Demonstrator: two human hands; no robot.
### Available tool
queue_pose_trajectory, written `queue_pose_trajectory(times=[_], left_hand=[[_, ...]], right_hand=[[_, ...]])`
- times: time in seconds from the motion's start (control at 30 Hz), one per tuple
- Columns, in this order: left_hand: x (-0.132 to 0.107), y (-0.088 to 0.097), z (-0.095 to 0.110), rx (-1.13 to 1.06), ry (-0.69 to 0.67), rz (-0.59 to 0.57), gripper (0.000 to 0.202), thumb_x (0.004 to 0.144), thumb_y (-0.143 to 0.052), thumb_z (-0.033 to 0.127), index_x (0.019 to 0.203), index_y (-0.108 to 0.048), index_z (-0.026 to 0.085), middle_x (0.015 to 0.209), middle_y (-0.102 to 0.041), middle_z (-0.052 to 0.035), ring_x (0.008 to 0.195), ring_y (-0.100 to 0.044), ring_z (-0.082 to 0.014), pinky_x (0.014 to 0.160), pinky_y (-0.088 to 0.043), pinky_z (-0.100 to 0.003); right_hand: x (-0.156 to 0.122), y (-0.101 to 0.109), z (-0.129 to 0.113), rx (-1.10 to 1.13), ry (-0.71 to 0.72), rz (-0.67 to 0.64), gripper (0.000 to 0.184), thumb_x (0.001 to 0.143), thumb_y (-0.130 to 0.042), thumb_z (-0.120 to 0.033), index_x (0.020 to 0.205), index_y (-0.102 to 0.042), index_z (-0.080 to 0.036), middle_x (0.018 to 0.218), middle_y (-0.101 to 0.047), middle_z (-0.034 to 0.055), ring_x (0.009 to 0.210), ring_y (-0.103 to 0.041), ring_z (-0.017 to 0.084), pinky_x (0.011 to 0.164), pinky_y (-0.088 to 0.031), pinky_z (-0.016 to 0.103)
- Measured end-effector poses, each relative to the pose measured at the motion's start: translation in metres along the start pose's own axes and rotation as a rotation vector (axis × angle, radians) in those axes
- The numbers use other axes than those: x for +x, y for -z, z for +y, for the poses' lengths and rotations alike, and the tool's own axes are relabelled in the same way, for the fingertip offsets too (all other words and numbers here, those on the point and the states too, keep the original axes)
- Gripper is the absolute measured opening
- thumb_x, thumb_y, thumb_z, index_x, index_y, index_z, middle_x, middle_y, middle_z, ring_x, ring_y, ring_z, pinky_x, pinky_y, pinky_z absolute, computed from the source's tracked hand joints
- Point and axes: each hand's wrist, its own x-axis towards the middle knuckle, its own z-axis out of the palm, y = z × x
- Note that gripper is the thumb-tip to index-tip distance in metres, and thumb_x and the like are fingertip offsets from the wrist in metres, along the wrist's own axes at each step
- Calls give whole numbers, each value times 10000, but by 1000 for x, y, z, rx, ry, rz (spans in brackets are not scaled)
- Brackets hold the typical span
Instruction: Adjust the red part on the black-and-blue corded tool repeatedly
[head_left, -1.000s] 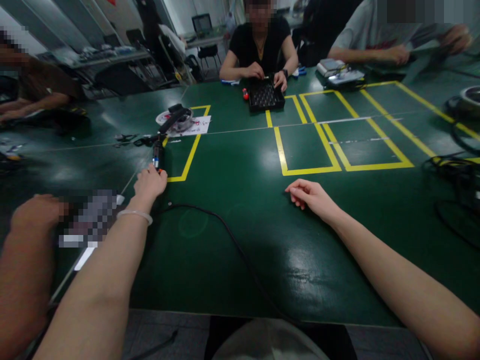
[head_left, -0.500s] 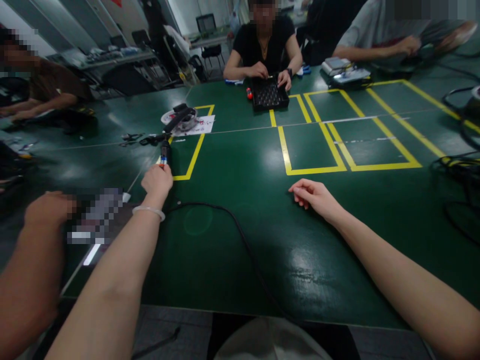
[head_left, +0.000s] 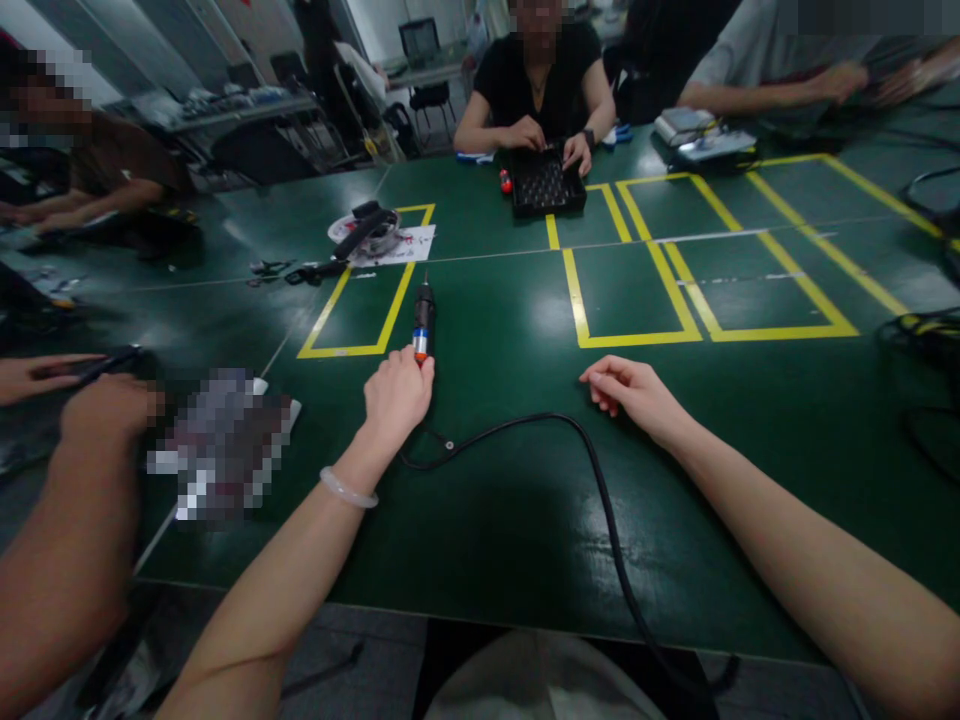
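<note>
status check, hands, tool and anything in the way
Left hand gripping screwdriver-like tool, bit pointing away from wearer. Right hand loosely curled, nothing visibly held. Possible obstruction: black cord curving across table toward near edge.

The power screwdriver (head_left: pixel 424 312) is black, with a thin tip, a blue and silver band and some orange. The left hand (head_left: pixel 399 388) holds its back end, and the tip points away across the counter (head_left: pixel 495 350). A black cord (head_left: pixel 609 500) curls from near the hand and over the near edge.
</note>
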Motion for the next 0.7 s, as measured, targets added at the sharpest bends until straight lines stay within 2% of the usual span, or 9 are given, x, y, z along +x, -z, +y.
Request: queue_pose_trajectory(times=[0.13, 0.23, 0.37, 0.43, 0.57, 0.63, 0.7], left_hand=[[-25, 10, 41, -1, -151, 6, 463, 1027, -277, 436, 1235, -539, 116, 1045, -620, -136, 907, -628, -276, 726, -480, -360], [-40, 11, 71, 15, -243, 39, 487, 1026, -320, 434, 1309, -505, 83, 1042, -607, -147, 932, -613, -269, 763, -459, -354], [-52, 10, 100, 15, -334, 66, 491, 1027, -340, 380, 1380, -452, 58, 1065, -589, -153, 954, -589, -264, 778, -439, -362], [-54, 10, 110, 5, -362, 66, 452, 1026, -349, 338, 1375, -458, 72, 1066, -582, -143, 954, -582, -257, 771, -431, -356], [-58, 11, 120, -11, -413, 78, 416, 1020, -364, 306, 1353, -475, 83, 1065, -571, -132, 959, -575, -254, 775, -424, -354], [-60, 11, 122, -29, -438, 85, 419, 1019, -367, 305, 1359, -469, 82, 1060, -566, -131, 955, -574, -253, 782, -422, -358], [-62, 10, 123, -46, -458, 86, 421, 1018, -372, 306, 1363, -467, 86, 1047, -564, -126, 948, -575, -251, 787, -421, -361]], right_hand=[[-2, -4, -1, -66, 60, 1, 253, 880, -581, -382, 909, -644, -139, 643, -555, -3, 535, -497, 107, 468, -383, 226], [-5, -10, -3, -217, 175, -7, 203, 906, -547, -320, 904, -651, -146, 650, -570, 0, 572, -522, 121, 536, -411, 250], [-9, -17, -4, -405, 342, -30, 179, 926, -527, -275, 938, -668, -164, 825, -652, 51, 708, -591, 159, 620, -460, 279], [-9, -19, -3, -427, 393, -43, 207, 925, -520, -258, 1057, -659, -179, 978, -656, 81, 804, -619, 181, 635, -489, 284], [-8, -23, 1, -392, 405, -29, 452, 901, -518, -219, 1353, -512, -215, 1270, -572, 123, 922, -639, 200, 663, -532, 305], [-7, -24, 2, -390, 388, -35, 474, 891, -512, -203, 1365, -496, -212, 1288, -574, 127, 910, -642, 199, 677, -536, 316], [-7, -24, 2, -400, 361, -52, 413, 873, -521, -186, 1285, -546, -194, 1214, -624, 116, 866, -642, 191, 693, -532, 320]])
